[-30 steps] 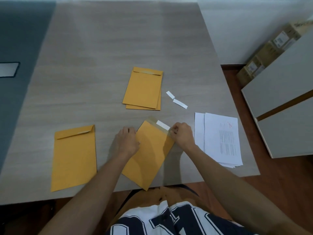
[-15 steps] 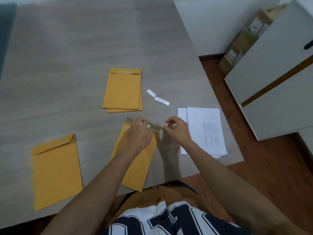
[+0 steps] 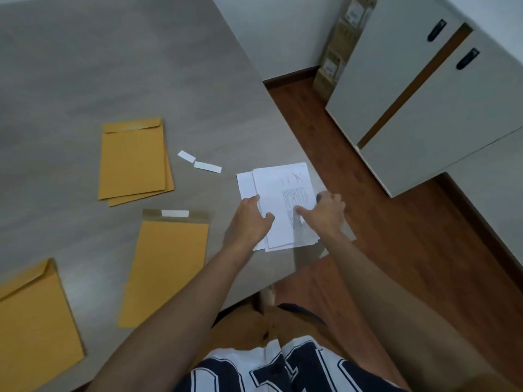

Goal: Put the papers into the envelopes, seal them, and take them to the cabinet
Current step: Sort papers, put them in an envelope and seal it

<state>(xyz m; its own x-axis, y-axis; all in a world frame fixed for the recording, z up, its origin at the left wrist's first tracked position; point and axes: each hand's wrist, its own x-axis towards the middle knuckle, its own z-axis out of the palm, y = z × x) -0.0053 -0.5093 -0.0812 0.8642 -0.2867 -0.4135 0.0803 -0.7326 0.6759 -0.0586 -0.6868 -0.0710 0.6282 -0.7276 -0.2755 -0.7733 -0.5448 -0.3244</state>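
Across a grey table (image 3: 85, 66), with a white cabinet (image 3: 424, 108) being shown to its right, envelopes are being left flat: a sealed envelope (image 3: 34, 329) far left, an open envelope (image 3: 167, 267) nearer the middle, and an envelope pair (image 3: 133, 162) further back. Papers (image 3: 283, 188) near the table's right edge are being gripped at both sides by the left hand (image 3: 250, 222) and right hand (image 3: 328, 215), thumbs on top. Two white strips (image 3: 206, 166) are being left lying between pair and papers.
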